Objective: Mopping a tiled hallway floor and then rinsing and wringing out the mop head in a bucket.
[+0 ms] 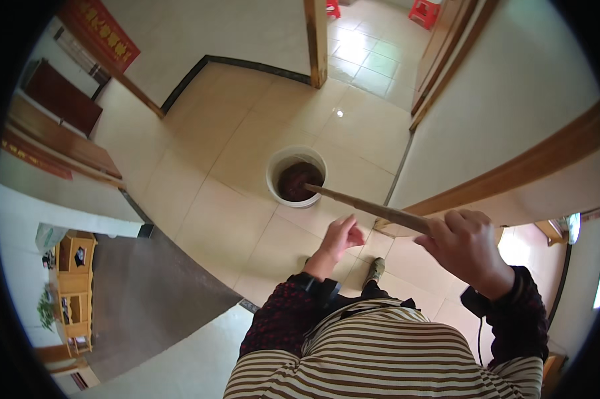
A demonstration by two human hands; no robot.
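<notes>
My right hand (462, 247) grips the upper end of a wooden mop handle or pole (370, 205), which slants down into a white plastic bucket (271, 184). A dark reddish-brown mass (296, 179), perhaps a mop head or murky water, fills the bucket's lower part around the pole's end. Below the pole and apart from it, my left hand (341, 240) is raised with its fingers curled and holds nothing. The bucket stands on the tiled floor, ahead of my feet.
Beige tiles (220, 154) surround the bucket. A wooden doorway post (316, 45) stands ahead, with a red plastic stool (423, 12) beyond. At right is another wooden door frame (509, 174). A wooden cabinet (75, 289) stands far left, beside a dark floor area (150, 299).
</notes>
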